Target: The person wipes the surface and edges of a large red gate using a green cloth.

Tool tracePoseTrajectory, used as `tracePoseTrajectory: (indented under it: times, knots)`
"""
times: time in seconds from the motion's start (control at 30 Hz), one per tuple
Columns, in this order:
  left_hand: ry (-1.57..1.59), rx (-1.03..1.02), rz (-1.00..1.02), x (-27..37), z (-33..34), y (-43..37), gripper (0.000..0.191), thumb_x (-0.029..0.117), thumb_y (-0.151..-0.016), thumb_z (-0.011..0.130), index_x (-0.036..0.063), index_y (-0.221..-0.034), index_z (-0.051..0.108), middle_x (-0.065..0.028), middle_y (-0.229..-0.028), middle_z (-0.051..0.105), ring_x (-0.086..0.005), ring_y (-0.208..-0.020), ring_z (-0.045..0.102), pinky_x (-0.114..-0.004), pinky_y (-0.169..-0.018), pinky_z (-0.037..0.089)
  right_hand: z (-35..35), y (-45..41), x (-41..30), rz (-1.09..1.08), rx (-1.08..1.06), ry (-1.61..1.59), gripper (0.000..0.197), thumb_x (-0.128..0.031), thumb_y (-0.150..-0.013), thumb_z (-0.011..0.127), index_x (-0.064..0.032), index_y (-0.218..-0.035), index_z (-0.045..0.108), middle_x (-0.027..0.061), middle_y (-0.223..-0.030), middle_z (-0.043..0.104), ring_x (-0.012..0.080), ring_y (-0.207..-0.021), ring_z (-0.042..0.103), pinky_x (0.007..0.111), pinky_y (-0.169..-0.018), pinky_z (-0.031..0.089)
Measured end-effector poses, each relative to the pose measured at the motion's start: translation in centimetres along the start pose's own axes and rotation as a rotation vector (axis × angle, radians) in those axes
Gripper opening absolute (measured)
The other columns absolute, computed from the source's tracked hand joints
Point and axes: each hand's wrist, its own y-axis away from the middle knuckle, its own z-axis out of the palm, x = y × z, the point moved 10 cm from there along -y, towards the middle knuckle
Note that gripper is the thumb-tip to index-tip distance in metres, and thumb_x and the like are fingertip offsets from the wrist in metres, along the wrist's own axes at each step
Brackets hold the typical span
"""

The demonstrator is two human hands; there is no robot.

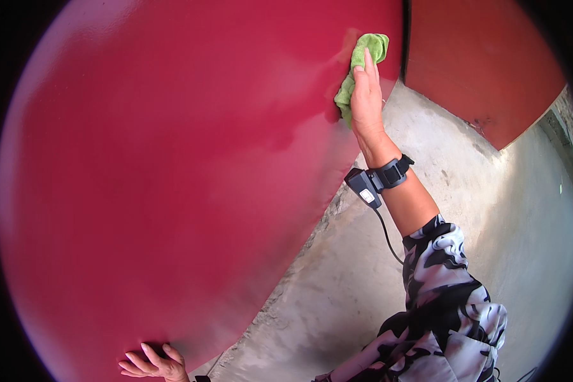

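Note:
A large, smooth red panel (172, 181), apparently a door leaf, fills most of the view. Near its right edge, my right hand (366, 98) presses a crumpled green cloth (375, 45) against the surface, its fingers laid along the fabric. Darker, wet-looking streaks show on the red face to the left of the cloth. At the bottom, my left hand (157, 364) rests on the same panel with fingers spread and nothing in it; its wrist is partly cut off by the picture's rim.
A second, orange-red panel (477, 62) stands at the upper right beyond a dark gap. Below lies a concrete floor (453, 191), rough along the red panel's lower edge. A strapped black device (363, 187) on my right wrist trails a cable (387, 234).

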Motion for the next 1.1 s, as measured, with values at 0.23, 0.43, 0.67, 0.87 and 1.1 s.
tracePoseTrajectory:
  times: [0.23,0.43,0.67,0.87,1.1]
  knots:
    - [0.034,-0.064,-0.112,2.4,1.6,2.6,0.034,0.033,-0.078,0.046,0.0124,-0.103,0.056,-0.0156,-0.123,0.036,-0.0433,-0.118,0.022,-0.059,-0.095,0.008,4.9,6.8,-14.7,-0.493,-0.080,0.063,0.044,-0.019,-0.079,0.045,-0.0074,-0.120,0.040,0.0256,-0.122,0.033,0.0383,-0.115,0.029,0.041,-0.096,0.022]
    - [0.181,0.013,-0.175,4.1,1.1,2.2,0.034,0.026,-0.070,0.052,0.0205,-0.103,0.057,-0.0088,-0.119,0.043,-0.0355,-0.117,0.029,-0.052,-0.099,0.006,9.5,21.5,-24.8,-0.774,-0.360,0.165,0.045,-0.012,-0.063,0.055,-0.0113,-0.108,0.053,0.0179,-0.124,0.035,0.0369,-0.115,0.031,0.048,-0.088,0.024]
    - [0.472,0.032,-0.233,4.6,0.0,4.4,0.029,0.020,-0.061,0.060,0.0149,-0.089,0.059,-0.0044,-0.103,0.047,-0.0289,-0.105,0.041,-0.048,-0.092,0.023,9.7,34.5,-23.9,-1.151,-0.616,0.005,0.016,-0.021,-0.071,0.052,-0.0282,-0.084,0.058,-0.0034,-0.108,0.047,0.0210,-0.108,0.042,0.041,-0.085,0.030]
    - [1.011,-0.396,-0.354,6.3,-3.6,7.9,0.031,0.014,-0.062,0.061,0.0164,-0.093,0.058,-0.0068,-0.115,0.043,-0.0307,-0.113,0.031,-0.052,-0.092,0.021,7.6,21.1,-22.3,-0.597,-0.343,0.221,0.044,-0.003,-0.070,0.051,-0.0016,-0.113,0.042,0.0229,-0.118,0.034,0.0374,-0.107,0.037,0.043,-0.089,0.031]
    - [1.199,-1.073,-0.730,6.7,-14.2,21.6,0.034,0.013,-0.065,0.060,0.0154,-0.098,0.053,-0.0090,-0.121,0.034,-0.0338,-0.117,0.024,-0.056,-0.092,0.019,10.1,36.4,-19.8,0.097,-0.423,0.243,0.056,-0.013,-0.081,0.045,0.0046,-0.127,0.017,0.0308,-0.127,0.018,0.0452,-0.118,0.016,0.043,-0.097,0.018]
